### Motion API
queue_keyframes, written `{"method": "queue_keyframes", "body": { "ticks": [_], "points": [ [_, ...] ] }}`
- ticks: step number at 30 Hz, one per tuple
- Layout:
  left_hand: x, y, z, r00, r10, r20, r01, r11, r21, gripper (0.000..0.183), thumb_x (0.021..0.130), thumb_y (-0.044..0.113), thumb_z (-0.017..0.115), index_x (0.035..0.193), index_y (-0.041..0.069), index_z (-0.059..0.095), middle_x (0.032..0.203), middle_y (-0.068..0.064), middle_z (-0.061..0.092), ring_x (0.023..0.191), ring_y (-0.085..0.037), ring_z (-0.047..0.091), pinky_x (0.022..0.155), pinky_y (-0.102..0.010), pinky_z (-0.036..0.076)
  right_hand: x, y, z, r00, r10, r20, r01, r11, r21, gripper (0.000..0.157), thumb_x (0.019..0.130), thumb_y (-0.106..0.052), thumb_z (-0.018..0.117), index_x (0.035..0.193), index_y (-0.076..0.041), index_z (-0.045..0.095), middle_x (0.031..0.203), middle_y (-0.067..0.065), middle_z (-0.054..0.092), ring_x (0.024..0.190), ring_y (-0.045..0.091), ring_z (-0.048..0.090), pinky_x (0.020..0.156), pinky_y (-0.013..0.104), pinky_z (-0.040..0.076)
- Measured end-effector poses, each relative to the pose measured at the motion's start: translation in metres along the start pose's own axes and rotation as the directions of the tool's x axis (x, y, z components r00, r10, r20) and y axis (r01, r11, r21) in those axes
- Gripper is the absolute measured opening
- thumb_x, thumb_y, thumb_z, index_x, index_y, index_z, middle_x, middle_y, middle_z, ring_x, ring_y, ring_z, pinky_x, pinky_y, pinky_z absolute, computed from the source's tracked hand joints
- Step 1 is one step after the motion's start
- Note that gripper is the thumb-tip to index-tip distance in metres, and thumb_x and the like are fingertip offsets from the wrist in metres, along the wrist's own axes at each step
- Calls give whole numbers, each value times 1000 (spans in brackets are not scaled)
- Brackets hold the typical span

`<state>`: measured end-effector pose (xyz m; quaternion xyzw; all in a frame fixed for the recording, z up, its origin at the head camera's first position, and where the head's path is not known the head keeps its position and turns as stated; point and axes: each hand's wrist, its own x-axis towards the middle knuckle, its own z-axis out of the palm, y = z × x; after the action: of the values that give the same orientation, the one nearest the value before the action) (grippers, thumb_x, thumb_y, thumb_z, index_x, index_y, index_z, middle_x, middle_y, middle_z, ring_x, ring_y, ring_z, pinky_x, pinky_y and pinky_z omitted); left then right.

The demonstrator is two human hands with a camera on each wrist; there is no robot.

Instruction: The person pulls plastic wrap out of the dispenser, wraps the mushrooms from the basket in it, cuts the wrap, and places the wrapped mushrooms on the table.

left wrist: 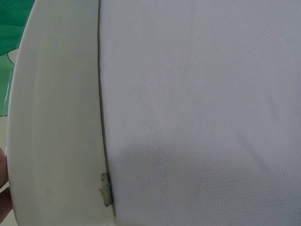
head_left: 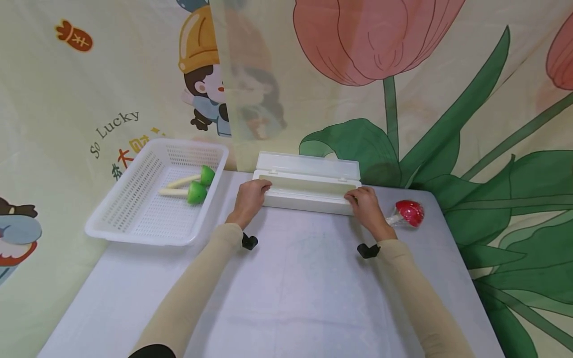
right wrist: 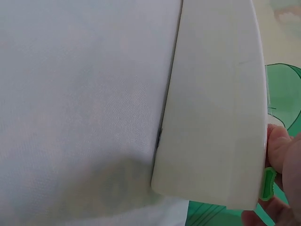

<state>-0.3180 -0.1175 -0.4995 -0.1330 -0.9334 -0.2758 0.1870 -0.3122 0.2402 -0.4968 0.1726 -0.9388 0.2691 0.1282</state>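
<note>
A long white box point(head_left: 309, 203) stands near the back of the table, its clear lid point(head_left: 309, 163) raised behind it. My left hand point(head_left: 248, 199) grips the box's left end; only its fingertips point(left wrist: 3, 169) show at the edge of the left wrist view. At the opposite end, my right hand point(head_left: 368, 209) holds the box with bent fingers. A small green tab point(right wrist: 268, 183) sits between those fingers against the rim. The box's visible inside holds nothing. A greyish lump point(left wrist: 106, 189) clings to its lower front edge.
On the left, a white perforated basket point(head_left: 107, 219) holds two green-capped toy mushrooms point(head_left: 197, 193) with pale stems. A red-capped mushroom point(head_left: 409, 214) in clear wrap lies right of the right hand. A printed curtain point(head_left: 268, 99) hangs behind the white-clothed table point(head_left: 291, 288).
</note>
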Motion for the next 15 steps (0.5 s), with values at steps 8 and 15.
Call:
{"method": "queue_keyframes", "body": {
  "ticks": [8,15],
  "points": [
    [-1,0,0,996,22,-88,-31,994,-107,15,100,5,66,109,2,77,107,-13,78,101,-29,75,90,-40,59,5,-1,-1,996,-36,-87,44,996,84,15,101,-3,62,100,8,71,97,25,72,104,46,62,99,58,46],
    [-3,-2,-6,997,74,-22,-76,984,-160,21,96,2,69,117,-1,73,108,-17,75,103,-30,72,93,-43,57,-1,-2,-4,999,-10,-33,15,991,131,15,96,-1,67,109,5,72,102,21,69,103,37,61,93,53,49]
  ]
}}
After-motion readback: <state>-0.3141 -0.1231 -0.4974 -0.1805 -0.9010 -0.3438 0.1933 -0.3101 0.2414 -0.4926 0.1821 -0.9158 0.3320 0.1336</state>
